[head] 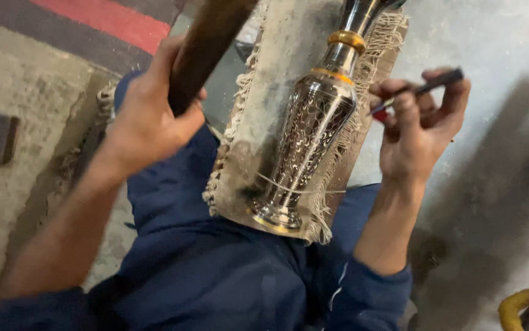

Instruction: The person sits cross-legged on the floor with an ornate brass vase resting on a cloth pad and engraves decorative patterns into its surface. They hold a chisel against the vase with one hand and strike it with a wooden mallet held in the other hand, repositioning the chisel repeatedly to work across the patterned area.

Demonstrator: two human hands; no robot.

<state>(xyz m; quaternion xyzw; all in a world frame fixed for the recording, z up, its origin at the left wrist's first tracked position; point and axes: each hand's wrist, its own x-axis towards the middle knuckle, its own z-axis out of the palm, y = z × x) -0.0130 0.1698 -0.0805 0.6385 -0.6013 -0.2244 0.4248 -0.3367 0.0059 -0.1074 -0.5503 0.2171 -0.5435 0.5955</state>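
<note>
Head view | step: engraving pattern on metal vase [313,132], lying on fringed cloth [270,92] across lap | left hand [148,116] clenched round wooden mallet handle [206,46] | right hand [417,132] pinching thin chisel [424,89] beside vase neck | next, by judgement: seat tip, tap lightly.

The person wears dark blue clothing. The sleeves are pushed up: the right sleeve [371,294] is bunched in thick folds just past the elbow, with a thin pale line running down its cloth, and the left sleeve [43,309] sits likewise high on the arm. Blue trousers [172,202] of the same shade, creased and slightly dusty, cover the lap. Both forearms, the left hand [148,116] and the right hand [414,125] are bare, without rings, watch or gloves.
</note>
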